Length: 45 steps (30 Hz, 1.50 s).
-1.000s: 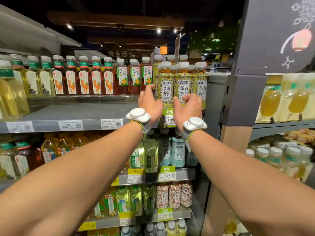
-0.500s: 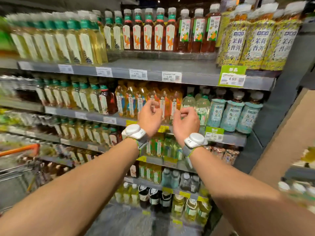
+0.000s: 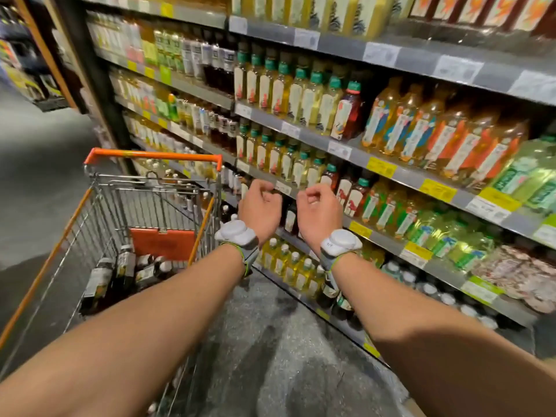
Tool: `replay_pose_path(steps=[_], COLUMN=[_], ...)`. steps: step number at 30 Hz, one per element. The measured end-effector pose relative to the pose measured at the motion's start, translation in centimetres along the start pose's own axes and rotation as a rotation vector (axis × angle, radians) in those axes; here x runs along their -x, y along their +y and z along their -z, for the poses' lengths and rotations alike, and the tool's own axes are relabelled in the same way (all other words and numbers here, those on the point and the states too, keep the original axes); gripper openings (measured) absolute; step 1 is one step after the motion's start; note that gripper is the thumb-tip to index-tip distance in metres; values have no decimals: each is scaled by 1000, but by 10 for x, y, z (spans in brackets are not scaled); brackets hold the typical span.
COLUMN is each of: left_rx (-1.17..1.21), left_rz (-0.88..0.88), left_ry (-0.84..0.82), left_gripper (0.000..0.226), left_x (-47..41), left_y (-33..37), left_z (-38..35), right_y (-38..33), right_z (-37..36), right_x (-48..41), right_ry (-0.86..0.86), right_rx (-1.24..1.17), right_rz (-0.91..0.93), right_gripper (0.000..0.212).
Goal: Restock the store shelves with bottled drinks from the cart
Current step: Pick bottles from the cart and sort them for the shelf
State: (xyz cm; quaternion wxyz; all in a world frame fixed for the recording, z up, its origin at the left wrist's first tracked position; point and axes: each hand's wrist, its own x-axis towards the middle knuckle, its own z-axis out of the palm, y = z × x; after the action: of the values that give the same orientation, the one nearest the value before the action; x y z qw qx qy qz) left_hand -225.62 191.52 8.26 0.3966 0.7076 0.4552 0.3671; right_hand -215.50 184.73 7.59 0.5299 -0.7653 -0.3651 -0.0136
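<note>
At the left stands the cart (image 3: 152,155), a wire basket with an orange handle bar, just beside the shelves. In its bottom sit several dark bottles (image 3: 99,281) with pale labels, some upright, some tipped over; these are the drinks we have yet to put out. Moving right, our left hand (image 3: 260,206) hangs in the air by the cart's corner, empty, fingers loosely curled. Our right hand (image 3: 319,213) is just beside it but apart from it, equally empty and loosely curled; neither touches a bottle or a shelf. Further right the shelves (image 3: 340,150) run in tiers, and the rows of green-capped tea bottles (image 3: 301,94) and orange-labelled ones (image 3: 451,136) look tightly filled at the front. We judge the job partway through: the shelves in view seem well stocked, yet the cart holds a fair cluster, so next we would reach down to the left for another bottle. Whether gaps remain behind the front rows we cannot tell.
</note>
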Motion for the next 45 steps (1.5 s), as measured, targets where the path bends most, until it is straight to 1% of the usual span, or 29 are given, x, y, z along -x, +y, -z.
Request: replay_pose_path(steps=[2, 4, 5, 8, 11, 13, 14, 16, 17, 19, 21, 22, 24, 26, 27, 29, 32, 33, 34, 36, 37, 39, 42, 45], left_rx=[-39, -85, -84, -70, -54, -69, -83, -122, -133, -148, -143, -137, -129, -118, -118, -120, -138, -152, -166, -212, -239, -289, -304, -293], left_rz=[51, 96, 94, 171, 240, 299, 340, 461, 542, 692, 825, 885, 949, 973, 996, 1048, 1065, 1069, 1076, 1076, 1070, 1058, 1040, 1008], left_ry=[90, 159, 161, 286, 392, 462, 488, 491, 462, 366, 237, 206, 190, 175, 170, 159, 56, 40, 38, 16, -5, -15, -28, -58], left_gripper=[19, 18, 17, 13, 21, 23, 27, 44, 52, 66, 70, 68, 65, 62, 60, 56, 65, 62, 54, 29, 22, 23, 26, 29], left_x=[-4, -4, -4, -1, 7, 12, 15, 21, 24, 31, 34, 33, 31, 29, 26, 17, 11, 10, 11, 12, 11, 11, 9, 16], left_y=[-39, -77, -84, -135, -180, -206, -217, -244, -256, -279, -296, -304, -316, -320, -325, -333, -338, -338, -338, -341, -342, -337, -335, -332], left_z=[31, 60, 60, 94, 117, 125, 127, 124, 121, 116, 111, 108, 99, 93, 88, 80, 68, 66, 63, 61, 60, 63, 63, 63], right_y=[-14, -26, -25, -35, -33, -26, -20, -9, -2, 10, 23, 30, 43, 52, 58, 69, 73, 74, 75, 75, 77, 74, 74, 77], right_z=[-39, -77, -80, -134, -181, -206, -217, -240, -251, -272, -292, -303, -322, -334, -344, -363, -380, -383, -383, -380, -379, -377, -375, -369], right_x=[20, 37, 38, 61, 81, 89, 90, 90, 89, 88, 88, 87, 84, 79, 76, 72, 71, 72, 74, 75, 74, 75, 74, 77], right_ry=[-134, -253, -270, -444, -626, -728, -789, -938, -1019, -1164, -1259, -1283, -1291, -1278, -1295, -1342, -1373, -1367, -1362, -1337, -1321, -1305, -1325, -1276], right_rx=[-5, 6, 15, 31, 40, 94, 131, 203, 241, 358, 505, 559, 641, 702, 729, 775, 871, 878, 874, 891, 887, 871, 863, 859], right_rz=[9, 56, 71, 158, 228, 288, 322, 380, 421, 560, 703, 771, 882, 938, 960, 1022, 1063, 1076, 1089, 1121, 1129, 1163, 1157, 1164], right_gripper=[10, 10, 10, 11, 16, 17, 18, 22, 26, 33, 40, 42, 49, 56, 55, 43, 20, 11, 3, 10, 14, 18, 21, 23])
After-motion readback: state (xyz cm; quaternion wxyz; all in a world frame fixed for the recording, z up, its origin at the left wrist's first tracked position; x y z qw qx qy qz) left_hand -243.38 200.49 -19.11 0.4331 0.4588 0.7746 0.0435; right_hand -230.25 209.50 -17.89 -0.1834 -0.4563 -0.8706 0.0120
